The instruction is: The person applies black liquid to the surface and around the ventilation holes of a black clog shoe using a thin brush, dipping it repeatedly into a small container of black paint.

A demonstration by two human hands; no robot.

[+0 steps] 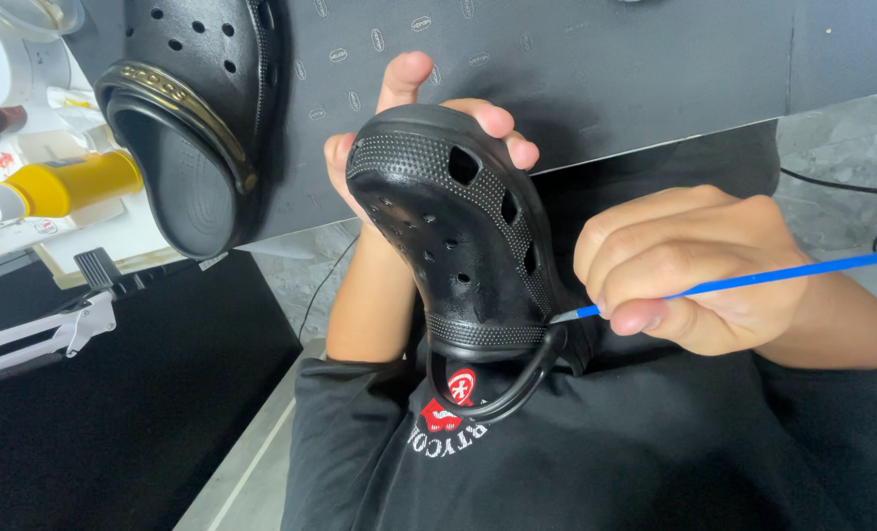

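Note:
My left hand (414,123) grips a black clog shoe (453,236) from behind, toe up, fingers curled over its toe. The clog has round holes and a heel strap (502,388) hanging toward my black shirt. My right hand (689,265) pinches a thin blue stick (783,275), a swab or fine brush. Its pale tip (559,316) touches the clog's side near the strap pivot.
A second black clog (193,118) with a gold-coloured strap lies on a dark mat (576,59) on the table. At the left are a yellow bottle (60,187), papers and a white clamp arm (40,334). Grey floor and cables show at the right.

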